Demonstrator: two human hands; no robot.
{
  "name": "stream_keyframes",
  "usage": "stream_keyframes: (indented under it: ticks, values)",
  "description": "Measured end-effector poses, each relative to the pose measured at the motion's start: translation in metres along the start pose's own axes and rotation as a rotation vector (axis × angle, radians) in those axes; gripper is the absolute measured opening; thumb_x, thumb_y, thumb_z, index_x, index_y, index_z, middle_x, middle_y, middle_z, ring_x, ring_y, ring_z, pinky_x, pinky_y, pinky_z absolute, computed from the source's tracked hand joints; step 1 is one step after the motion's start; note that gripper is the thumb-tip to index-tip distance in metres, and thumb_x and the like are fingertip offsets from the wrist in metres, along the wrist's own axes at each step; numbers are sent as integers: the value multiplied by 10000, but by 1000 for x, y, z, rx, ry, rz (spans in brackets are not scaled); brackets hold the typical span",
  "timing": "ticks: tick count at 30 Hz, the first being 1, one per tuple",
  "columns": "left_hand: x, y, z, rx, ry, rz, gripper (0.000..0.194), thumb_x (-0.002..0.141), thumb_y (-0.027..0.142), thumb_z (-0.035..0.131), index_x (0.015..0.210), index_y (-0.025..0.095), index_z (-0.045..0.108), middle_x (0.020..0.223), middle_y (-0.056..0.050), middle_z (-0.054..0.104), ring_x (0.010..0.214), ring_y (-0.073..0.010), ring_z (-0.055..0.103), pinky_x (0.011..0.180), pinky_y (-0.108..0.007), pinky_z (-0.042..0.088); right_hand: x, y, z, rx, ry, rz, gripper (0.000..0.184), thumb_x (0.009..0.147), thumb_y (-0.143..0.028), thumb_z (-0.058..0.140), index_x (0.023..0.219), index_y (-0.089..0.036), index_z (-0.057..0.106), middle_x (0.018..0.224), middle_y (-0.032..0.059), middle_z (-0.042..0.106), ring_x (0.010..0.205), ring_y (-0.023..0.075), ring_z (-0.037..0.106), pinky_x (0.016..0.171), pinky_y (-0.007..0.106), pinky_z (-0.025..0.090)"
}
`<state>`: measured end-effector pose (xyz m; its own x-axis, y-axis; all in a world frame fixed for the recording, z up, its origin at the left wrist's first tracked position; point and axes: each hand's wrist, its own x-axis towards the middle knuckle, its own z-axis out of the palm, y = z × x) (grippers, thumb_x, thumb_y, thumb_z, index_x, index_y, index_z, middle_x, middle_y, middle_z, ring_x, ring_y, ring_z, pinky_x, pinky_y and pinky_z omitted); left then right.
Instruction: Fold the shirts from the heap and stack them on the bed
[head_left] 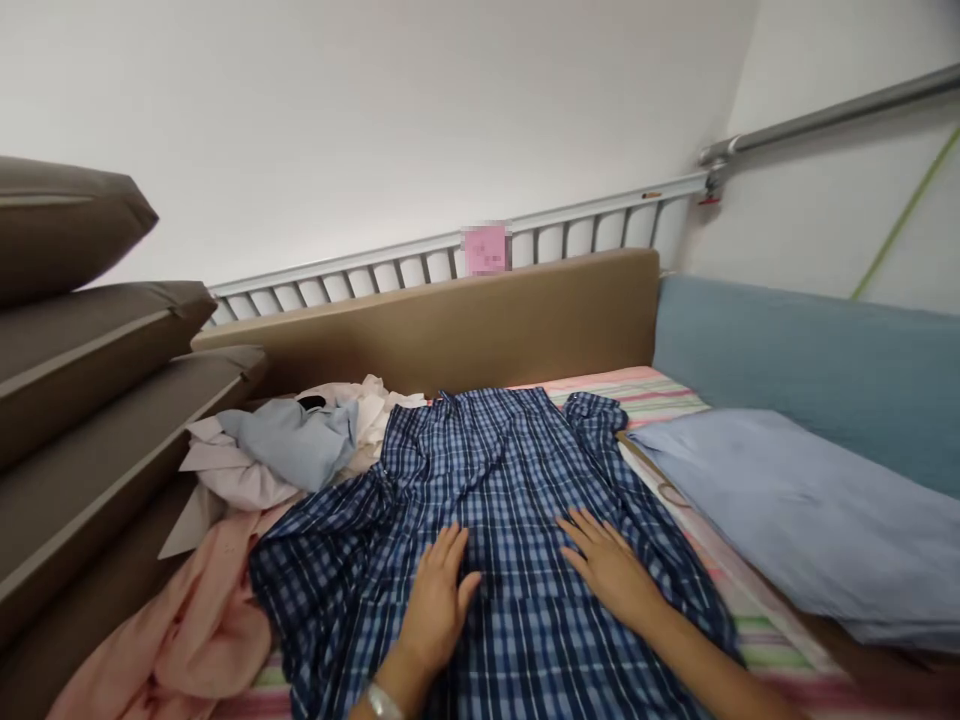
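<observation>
A blue plaid shirt (517, 480) lies spread out in front of me, its collar end toward me or away, I cannot tell which. One sleeve stretches out to the left; the cloth on the right side is partly bunched. My left hand (439, 595) rests flat on the left-middle of the shirt, fingers stretched and thumb apart. Palm down on the right half, my right hand (604, 565) has its fingers spread. Neither hand grips the cloth. A metal band circles my left wrist.
Grey-brown cushions (97, 400) are stacked at the left. Beside them lie crumpled pale clothes (292, 445) and a pink garment (202, 620). A folded light-blue garment (795, 520) lies at the right. A tan cushion (465, 330) and blue cushion (810, 350) border the striped sheet (645, 390).
</observation>
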<state>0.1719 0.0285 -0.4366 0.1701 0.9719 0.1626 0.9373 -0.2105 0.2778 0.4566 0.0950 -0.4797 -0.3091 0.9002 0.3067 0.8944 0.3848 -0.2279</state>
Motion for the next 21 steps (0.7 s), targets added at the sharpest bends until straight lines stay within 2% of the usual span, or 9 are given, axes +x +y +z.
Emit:
stream_keyframes:
  ticks: [2, 4, 6, 8, 10, 13, 15, 18, 21]
  values:
    - [22, -19, 9, 30, -22, -26, 486, 912, 345, 355, 1390, 261, 346, 1483, -30, 335, 1378, -193, 261, 1119, -456, 251, 0, 9, 15, -45, 25, 8, 500, 884, -489, 401, 1298, -239, 527, 1398, 98, 447, 1301, 273, 388, 1044, 497, 351]
    - [37, -50, 11, 114, -9, -203, 465, 906, 338, 373, 1362, 246, 400, 1453, -66, 387, 1344, -239, 332, 1089, -486, 283, -3, 19, 26, -75, 66, -10, 510, 882, -506, 395, 1307, -251, 517, 1410, 88, 434, 1310, 272, 375, 1049, 496, 346]
    - [47, -80, 2, 173, 16, -421, 443, 895, 340, 402, 1307, 195, 475, 1344, -131, 516, 1241, -268, 473, 1025, -456, 366, -6, 25, 32, -91, 94, -39, 516, 879, -518, 394, 1307, -256, 517, 1407, 78, 438, 1309, 268, 376, 1047, 490, 355]
    - [57, -100, -12, 185, 36, -538, 407, 874, 323, 441, 1222, 141, 547, 1177, -167, 630, 1111, -269, 578, 953, -406, 428, -7, 27, 34, -105, 108, -55, 523, 876, -528, 394, 1307, -257, 517, 1402, 73, 443, 1300, 266, 392, 1036, 485, 376]
    - [73, -106, -25, 179, 68, -518, 353, 868, 291, 442, 1144, 127, 591, 1094, -155, 666, 1063, -245, 604, 929, -353, 440, -7, 27, 34, -115, 110, -64, 528, 873, -532, 395, 1309, -260, 514, 1403, 68, 439, 1289, 267, 408, 1026, 485, 394]
    - [110, -103, -37, 167, 138, -402, 358, 892, 243, 374, 1191, 150, 549, 1213, -104, 613, 1145, -158, 545, 978, -243, 383, -7, 27, 33, -116, 101, -58, 532, 865, -534, 410, 1315, -266, 506, 1409, 60, 427, 1286, 271, 411, 1025, 491, 401]
    - [141, -106, -40, 169, 187, -386, 394, 887, 213, 369, 1252, 127, 489, 1291, -107, 556, 1214, -140, 483, 1011, -216, 337, -7, 27, 32, -105, 87, -43, 528, 863, -527, 423, 1324, -280, 492, 1413, 49, 419, 1286, 274, 409, 1023, 495, 405]
    - [184, -126, -43, 180, 237, -495, 429, 856, 234, 420, 1237, 46, 480, 1206, -193, 590, 1156, -239, 535, 951, -315, 404, -7, 28, 30, -68, 66, -20, 515, 859, -513, 447, 1332, -312, 475, 1419, 27, 409, 1287, 282, 405, 1022, 504, 407]
    - [213, -155, -44, 172, 226, -597, 384, 819, 308, 483, 1081, 48, 588, 1005, -218, 666, 975, -315, 623, 794, -377, 468, -8, 28, 28, -49, 45, -6, 510, 858, -498, 462, 1341, -338, 456, 1425, 12, 397, 1288, 289, 402, 1015, 506, 417]
